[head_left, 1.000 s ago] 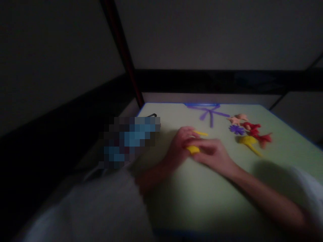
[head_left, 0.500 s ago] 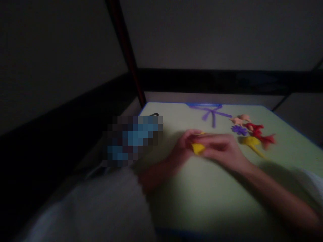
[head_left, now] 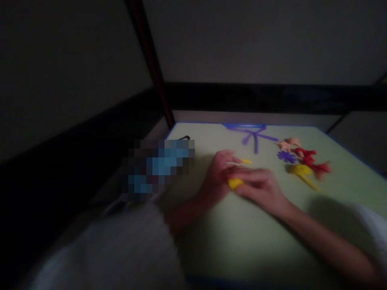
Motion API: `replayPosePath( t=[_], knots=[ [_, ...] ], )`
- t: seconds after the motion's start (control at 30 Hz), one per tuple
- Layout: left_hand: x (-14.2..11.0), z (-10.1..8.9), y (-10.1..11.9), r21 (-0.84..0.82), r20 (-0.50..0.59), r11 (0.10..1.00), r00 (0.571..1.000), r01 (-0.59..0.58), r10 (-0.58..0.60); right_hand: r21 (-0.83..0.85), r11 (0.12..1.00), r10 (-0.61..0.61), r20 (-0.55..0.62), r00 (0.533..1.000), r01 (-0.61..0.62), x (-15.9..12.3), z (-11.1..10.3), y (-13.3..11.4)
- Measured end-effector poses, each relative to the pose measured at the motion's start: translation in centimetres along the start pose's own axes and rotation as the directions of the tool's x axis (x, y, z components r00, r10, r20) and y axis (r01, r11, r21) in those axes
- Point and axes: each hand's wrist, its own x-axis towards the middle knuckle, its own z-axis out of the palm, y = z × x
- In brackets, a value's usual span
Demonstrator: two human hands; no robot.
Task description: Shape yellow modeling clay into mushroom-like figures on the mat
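Observation:
A small yellow lump of modelling clay [head_left: 235, 184] sits between my two hands over the table. My right hand [head_left: 260, 181] pinches it, the thumb below and the fingers pressed along the top. Around its far side curls my left hand [head_left: 218, 171], partly hidden behind the right fingers. Just beyond the hands a thin yellow strip [head_left: 246, 161] shows on the tabletop. To the right lies a yellow clay piece [head_left: 302, 170] with a rounded head and a long stem.
Purple strips [head_left: 255, 137] lie crossed near the table's far edge. On the right are a purple flower shape [head_left: 286, 156], pink figures [head_left: 284, 145] and red figures [head_left: 311, 159]. A blurred-out blue item [head_left: 166, 161] is at the left. The light-coloured table [head_left: 229, 241] has blue edging.
My hands have shifted slightly toward me, and the yellow lump is turned and looks rounder. The thin yellow strip beyond them is now more exposed.

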Motion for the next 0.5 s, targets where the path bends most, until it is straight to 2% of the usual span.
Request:
replayPosePath(
  t=[0.2, 0.3, 0.37, 0.43, 0.5],
  knots=[
    [0.0, 0.1, -0.1, -0.053, -0.007, 0.992, 0.993, 0.116, -0.117, -0.023, 1.0, 0.01, 0.023, 1.0, -0.009, 0.1, -0.6, 0.0],
    [0.0, -0.1, -0.4, -0.119, 0.021, 0.975, 0.983, 0.186, -0.184, -0.092, 0.995, -0.025, 0.068, 0.997, 0.031, 0.4, -1.3, -0.3],
    [0.0, -0.2, -0.4, -0.135, 0.044, 0.967, 0.976, 0.218, -0.214, -0.122, 0.992, -0.01, 0.056, 0.998, 0.017, 0.4, -1.5, -0.3],
    [0.0, -0.2, -0.4, -0.131, 0.033, 0.973, 0.982, 0.188, -0.185, -0.118, 0.993, 0.02, 0.004, 1.0, -0.019, 0.3, -1.4, -0.3],
    [0.2, -0.2, -0.3, -0.061, -0.016, 0.991, 0.993, 0.116, -0.117, -0.115, 0.993, 0.026, -0.036, 0.999, -0.03, 0.3, -1.1, -0.2]
  ],
)
